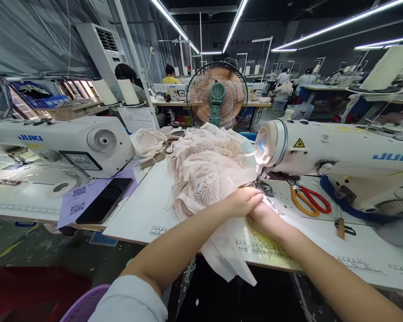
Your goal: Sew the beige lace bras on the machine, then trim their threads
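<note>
— Pink lace, is that what sits under the needle?

— Yes, a pale pink lace fabric (204, 174) lies heaped on the white surface (144, 210), and one end runs under the head of the sewing machine (339, 156) on the right. A loose tail of it hangs over the near edge of the surface.

— Where are the hands?

— Both sit just in front of the needle, touching each other. The left hand (243, 202) lies flat on the lace, fingers together and pressing down, not clenched. The right hand (267, 219) rests just behind it on the same cloth; whether its fingers pinch the fabric or only press it, I cannot tell, since the left hand covers the tips.

— Anything else near?

— Scissors (310, 200) with an orange and a red handle lie on the machine bed to the right of the needle. A black phone (104, 201) lies on a purple sheet (77, 199) at the left, beside a second sewing machine (63, 143). A standing fan (217, 95) stands behind the heap of lace. Other people sit at machines farther back.
</note>
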{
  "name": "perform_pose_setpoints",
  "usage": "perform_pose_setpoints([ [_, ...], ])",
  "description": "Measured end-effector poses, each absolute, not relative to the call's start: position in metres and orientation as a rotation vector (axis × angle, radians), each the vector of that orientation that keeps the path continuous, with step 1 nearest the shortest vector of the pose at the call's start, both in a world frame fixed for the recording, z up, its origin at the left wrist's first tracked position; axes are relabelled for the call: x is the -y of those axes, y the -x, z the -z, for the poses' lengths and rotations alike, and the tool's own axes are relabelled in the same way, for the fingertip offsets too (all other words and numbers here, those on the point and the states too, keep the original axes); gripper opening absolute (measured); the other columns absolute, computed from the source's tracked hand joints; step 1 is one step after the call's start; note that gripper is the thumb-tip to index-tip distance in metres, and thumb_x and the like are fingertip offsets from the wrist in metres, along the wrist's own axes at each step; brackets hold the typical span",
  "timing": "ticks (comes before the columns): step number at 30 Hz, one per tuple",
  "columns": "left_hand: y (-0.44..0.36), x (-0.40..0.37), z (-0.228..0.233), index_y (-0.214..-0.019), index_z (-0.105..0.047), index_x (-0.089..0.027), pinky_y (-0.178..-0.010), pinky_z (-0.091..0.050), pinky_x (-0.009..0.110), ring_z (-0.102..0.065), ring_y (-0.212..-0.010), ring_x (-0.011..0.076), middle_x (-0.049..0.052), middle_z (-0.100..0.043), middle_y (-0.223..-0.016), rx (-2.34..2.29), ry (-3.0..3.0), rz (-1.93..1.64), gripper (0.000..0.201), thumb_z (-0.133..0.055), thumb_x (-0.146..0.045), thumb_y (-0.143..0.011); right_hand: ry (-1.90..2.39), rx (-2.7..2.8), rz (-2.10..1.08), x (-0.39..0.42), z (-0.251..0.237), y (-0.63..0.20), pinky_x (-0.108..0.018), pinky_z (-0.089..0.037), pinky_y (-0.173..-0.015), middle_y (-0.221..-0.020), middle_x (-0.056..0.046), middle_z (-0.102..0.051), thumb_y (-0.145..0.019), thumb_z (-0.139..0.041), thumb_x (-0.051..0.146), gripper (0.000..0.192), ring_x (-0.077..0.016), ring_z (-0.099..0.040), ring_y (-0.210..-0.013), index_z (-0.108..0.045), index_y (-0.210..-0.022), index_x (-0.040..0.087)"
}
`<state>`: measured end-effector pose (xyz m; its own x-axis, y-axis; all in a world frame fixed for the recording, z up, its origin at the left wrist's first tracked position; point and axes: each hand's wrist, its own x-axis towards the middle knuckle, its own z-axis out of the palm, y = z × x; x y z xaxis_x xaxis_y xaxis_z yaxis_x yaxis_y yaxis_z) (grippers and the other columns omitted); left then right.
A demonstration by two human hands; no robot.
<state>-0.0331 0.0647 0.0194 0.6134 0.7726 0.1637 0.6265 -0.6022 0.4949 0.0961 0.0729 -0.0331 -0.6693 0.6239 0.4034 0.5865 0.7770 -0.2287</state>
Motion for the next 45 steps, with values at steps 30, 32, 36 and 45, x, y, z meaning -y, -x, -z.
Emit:
perform_pose_setpoints([
  [30,0.02,-0.093,0.005,-0.093,-0.063,-0.014,-0.084,-0.043,0.036,-0.053,-0.097,0.023,0.009,-0.058,-0.106,-1.414,-2.798,-0.151,0.034,-0.036,-0.035,-0.091,1.119,2.387,0.177,-0.016,0.062,-0.135,-0.047,-0.047,-0.094,-0.12,-0.017,-0.062,-0.089,-0.036,0.027,0.035,-0.0289,-0.055,-0.115,-0.06,-0.109,0.013],
  [32,0.022,-0.095,0.006,-0.096,-0.062,-0.014,-0.087,-0.042,0.037,-0.052,-0.1,0.0235,0.008,-0.058,-0.109,-1.388,-2.814,-0.154,0.033,-0.038,-0.035,-0.091,1.129,2.38,0.185,-0.016,0.062,-0.133,-0.047,-0.047,-0.094,-0.12,-0.016,-0.062,-0.089,-0.036,0.027,0.035,-0.0285,-0.055,-0.115,-0.059,-0.111,0.014],
  [36,0.026,-0.099,0.006,-0.102,-0.06,-0.014,-0.09,-0.042,0.038,-0.051,-0.103,0.0242,0.008,-0.056,-0.117,-1.338,-2.846,-0.129,0.031,-0.04,-0.034,-0.09,1.133,2.405,0.238,-0.016,0.062,-0.132,-0.047,-0.049,-0.092,-0.119,-0.018,-0.062,-0.089,-0.033,0.026,0.038,-0.0288,-0.057,-0.112,-0.059,-0.111,0.01],
  [45,0.028,-0.113,0.008,-0.093,-0.062,-0.013,-0.088,-0.045,0.036,-0.053,-0.101,0.0232,0.009,-0.063,-0.106,-1.288,-2.954,-0.17,0.021,-0.046,-0.025,-0.086,1.223,2.37,0.228,-0.024,0.061,-0.122,-0.047,-0.047,-0.094,-0.122,-0.017,-0.061,-0.087,-0.036,0.025,0.037,-0.0287,-0.056,-0.114,-0.06,-0.111,0.011],
])
